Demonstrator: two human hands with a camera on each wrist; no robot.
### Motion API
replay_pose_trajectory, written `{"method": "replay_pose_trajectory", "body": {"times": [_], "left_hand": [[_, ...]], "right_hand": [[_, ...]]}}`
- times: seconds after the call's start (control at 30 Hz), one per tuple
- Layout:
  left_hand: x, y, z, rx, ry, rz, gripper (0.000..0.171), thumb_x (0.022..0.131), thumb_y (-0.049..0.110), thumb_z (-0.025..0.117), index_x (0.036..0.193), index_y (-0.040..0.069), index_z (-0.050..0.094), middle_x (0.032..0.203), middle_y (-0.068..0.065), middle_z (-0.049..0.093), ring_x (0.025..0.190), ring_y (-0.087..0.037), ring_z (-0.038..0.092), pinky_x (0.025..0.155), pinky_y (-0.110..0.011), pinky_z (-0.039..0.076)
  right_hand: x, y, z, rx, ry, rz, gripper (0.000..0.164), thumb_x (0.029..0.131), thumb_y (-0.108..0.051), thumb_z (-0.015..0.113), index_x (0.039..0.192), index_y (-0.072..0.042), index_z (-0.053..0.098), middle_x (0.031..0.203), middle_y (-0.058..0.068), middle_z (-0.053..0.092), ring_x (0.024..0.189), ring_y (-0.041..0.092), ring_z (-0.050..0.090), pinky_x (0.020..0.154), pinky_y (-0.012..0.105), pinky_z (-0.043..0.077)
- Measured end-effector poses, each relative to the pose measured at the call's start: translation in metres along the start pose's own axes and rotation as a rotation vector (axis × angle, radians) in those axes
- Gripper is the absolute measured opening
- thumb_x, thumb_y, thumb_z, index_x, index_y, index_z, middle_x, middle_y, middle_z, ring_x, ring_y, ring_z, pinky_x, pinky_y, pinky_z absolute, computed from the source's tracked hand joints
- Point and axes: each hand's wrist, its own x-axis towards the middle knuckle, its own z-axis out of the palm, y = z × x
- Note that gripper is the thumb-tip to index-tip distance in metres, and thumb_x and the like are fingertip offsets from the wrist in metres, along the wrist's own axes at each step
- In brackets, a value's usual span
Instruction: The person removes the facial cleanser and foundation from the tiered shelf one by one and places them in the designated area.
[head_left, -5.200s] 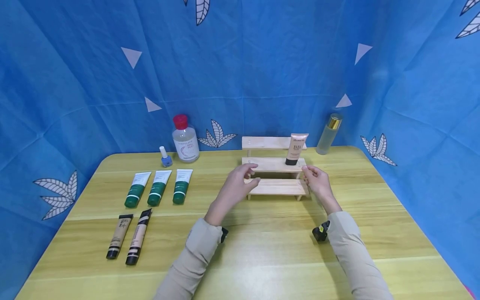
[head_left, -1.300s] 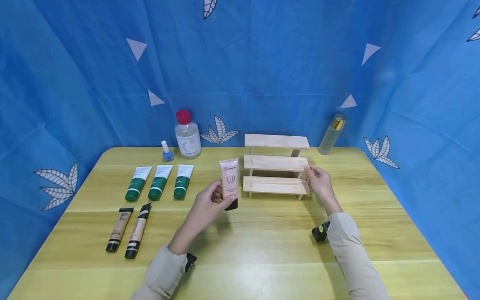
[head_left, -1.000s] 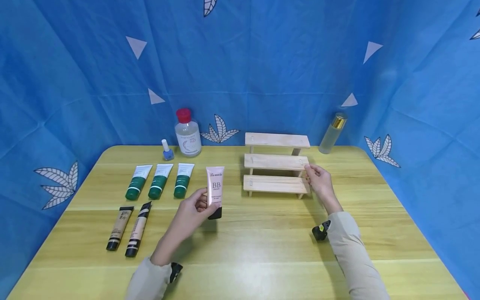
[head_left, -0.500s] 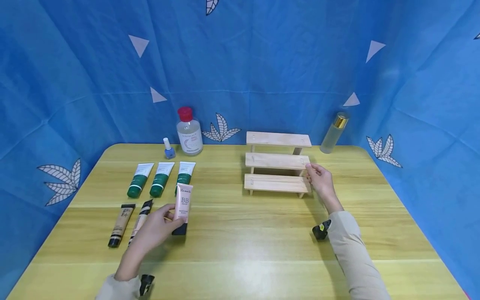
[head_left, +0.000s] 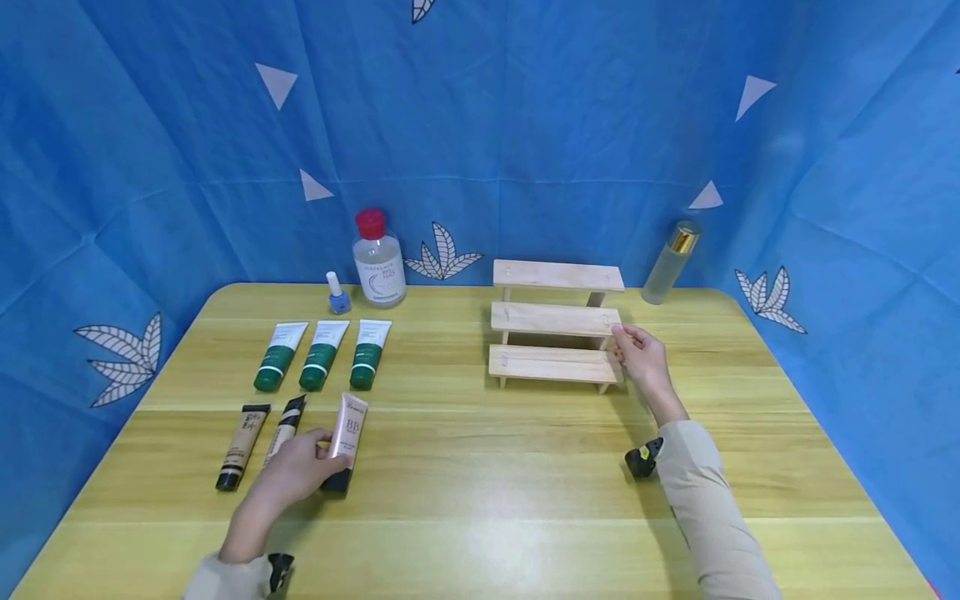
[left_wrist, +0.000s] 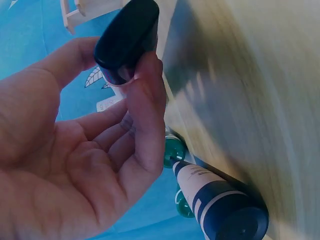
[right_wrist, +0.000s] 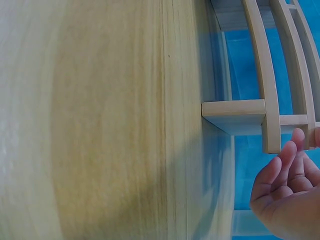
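My left hand (head_left: 291,472) pinches a pink BB cream tube (head_left: 350,427) near its black cap (left_wrist: 131,40), low over the left part of the table. The tube leans slightly, cap toward me. Just left of it lies a slim beige-and-black tube (head_left: 283,434), partly covered by the hand in the head view, and beyond that a tan tube with a black cap (head_left: 243,446). At the right, my right hand (head_left: 647,367) holds the end of the middle step of a three-step wooden stand (head_left: 555,318) between thumb and fingers. Nothing stands on its steps.
Behind the left hand, green-and-white tubes (head_left: 321,356) lie in a row. Along the back stand a blue nail polish bottle (head_left: 339,298), a red-capped clear bottle (head_left: 381,271) and a gold-capped frosted bottle (head_left: 667,267). Blue cloth (head_left: 495,125) hangs behind the table.
The BB cream tube has left the stand's middle step and travelled left and toward me in the left hand, now lower beside the beige tubes. The right hand stays at the stand.
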Motion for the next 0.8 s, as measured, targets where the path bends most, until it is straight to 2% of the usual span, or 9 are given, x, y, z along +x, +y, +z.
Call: {"method": "replay_pose_trajectory", "body": {"times": [0.53, 0.8], "left_hand": [[0.005, -0.007, 0.000, 0.033, 0.023, 0.010, 0.058, 0.088, 0.024, 0.064, 0.130, -0.012, 0.046, 0.103, -0.016, 0.063, 0.081, -0.020, 0.054, 0.066, -0.031, 0.045], [0.004, -0.011, 0.001, 0.061, 0.023, -0.030, 0.060, 0.091, 0.027, 0.062, 0.134, -0.011, 0.043, 0.105, -0.016, 0.061, 0.081, -0.021, 0.052, 0.063, -0.030, 0.042]], "right_hand": [[0.001, 0.001, -0.001, 0.006, -0.006, -0.002, 0.059, 0.098, -0.041, 0.046, 0.140, 0.001, 0.042, 0.097, 0.004, 0.057, 0.074, 0.003, 0.052, 0.068, 0.013, 0.048], [0.002, 0.002, 0.000, 0.036, 0.002, 0.003, 0.057, 0.098, -0.039, 0.048, 0.138, 0.002, 0.044, 0.090, -0.001, 0.057, 0.073, 0.003, 0.052, 0.068, 0.015, 0.049]]}}
